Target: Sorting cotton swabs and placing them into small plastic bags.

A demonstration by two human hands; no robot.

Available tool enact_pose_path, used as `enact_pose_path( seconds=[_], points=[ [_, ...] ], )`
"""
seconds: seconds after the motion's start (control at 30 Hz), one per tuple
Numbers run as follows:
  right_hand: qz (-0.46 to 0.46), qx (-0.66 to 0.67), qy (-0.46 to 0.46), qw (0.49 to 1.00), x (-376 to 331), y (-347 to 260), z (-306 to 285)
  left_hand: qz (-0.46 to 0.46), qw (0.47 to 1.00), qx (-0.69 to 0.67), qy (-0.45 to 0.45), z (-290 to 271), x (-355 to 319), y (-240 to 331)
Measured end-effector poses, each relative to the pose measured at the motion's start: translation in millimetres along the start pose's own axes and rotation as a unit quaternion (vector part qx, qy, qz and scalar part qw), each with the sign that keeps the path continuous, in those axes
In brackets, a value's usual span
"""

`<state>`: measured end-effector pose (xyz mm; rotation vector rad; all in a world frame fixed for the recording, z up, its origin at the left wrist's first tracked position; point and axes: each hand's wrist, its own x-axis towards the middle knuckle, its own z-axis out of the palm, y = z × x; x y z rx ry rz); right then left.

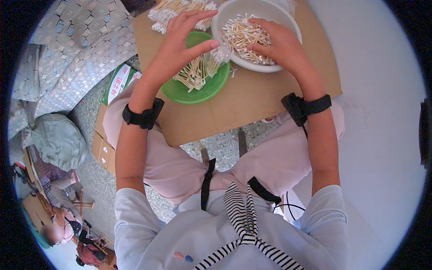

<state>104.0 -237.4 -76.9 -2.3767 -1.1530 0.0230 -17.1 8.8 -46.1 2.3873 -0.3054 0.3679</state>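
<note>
A pale round bowl [288,24] at the far side of the cardboard is heaped with loose cotton swabs [240,38]. My right hand [285,47] reaches over its right rim, thumb and fingers apart, fingertips at the swabs. To the left stands a green bowl [180,93] holding more cotton swabs [194,74] and a clear plastic bag of swabs [216,60]. Above this bowl hovers my left hand [182,42], fingers stretched out and thumb spread, with nothing in its grasp. Its fingertips point toward the pale bowl's left rim.
Clear bags packed with swabs [168,13] lie at the far left of the cardboard sheet [270,96]. A white wall [373,90] rises close on my right. Patterned cloth [85,45], a cardboard box [103,153] and a grey-green bag [58,141] are on my left. Another person sits farther back.
</note>
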Motion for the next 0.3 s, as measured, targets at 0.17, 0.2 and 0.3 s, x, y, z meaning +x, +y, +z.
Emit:
enact_pose_path(
  seconds=[0.17, 0.2, 0.3],
  points=[
    [-0.013, 0.049, 0.018, 0.999, 5.9, 0.4, 0.1, 0.043, 0.998, 0.054, 0.007, 5.0, 0.6, -4.0],
    [-0.013, 0.048, 0.018, 0.999, 6.6, 2.4, 0.8, 0.038, 0.998, 0.055, 0.007, 6.5, 0.7, -0.2],
    [0.010, 0.087, 0.001, 0.996, 8.9, 5.3, 3.0, 0.022, 0.999, 0.044, 0.003, 9.2, 3.0, 1.3]
  ],
)
